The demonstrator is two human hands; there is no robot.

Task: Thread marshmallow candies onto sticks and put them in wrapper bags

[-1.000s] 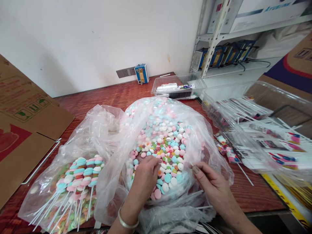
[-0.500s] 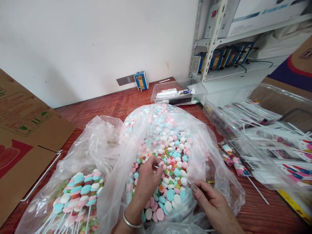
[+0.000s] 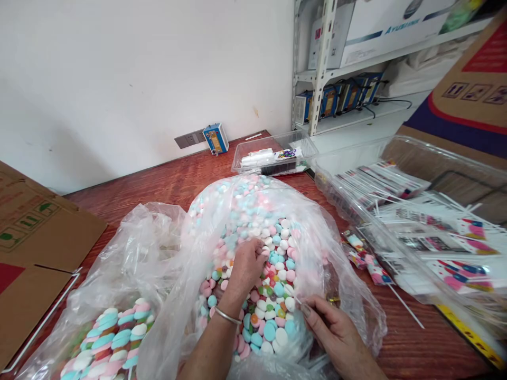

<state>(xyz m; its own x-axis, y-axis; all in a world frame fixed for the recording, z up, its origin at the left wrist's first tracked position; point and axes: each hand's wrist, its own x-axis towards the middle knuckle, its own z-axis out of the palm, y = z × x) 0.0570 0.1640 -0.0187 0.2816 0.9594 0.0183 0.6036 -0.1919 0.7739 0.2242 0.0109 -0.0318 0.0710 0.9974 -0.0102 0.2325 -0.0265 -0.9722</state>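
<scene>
Head cam: candies (image 3: 269,331) sit loose in the bag (image 3: 317,248), mouth spread wide, likely for two-handed access. Left hand (image 3: 246,266) is in among them, fingers curled; can't tell if it grips one. Right hand (image 3: 327,324) pinches what looks like a thin stick (image 3: 298,300) near its end, probably to leave the tip free. Candy stacks (image 3: 106,340) lie in a second bag (image 3: 144,232) at left, presumably kept apart from loose stock.

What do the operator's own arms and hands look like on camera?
Both the left hand and right hand are ungloved. A plain, narrow, silver-coloured bangle circles the left wrist; none shows on the right. No sleeves are visible.
</scene>
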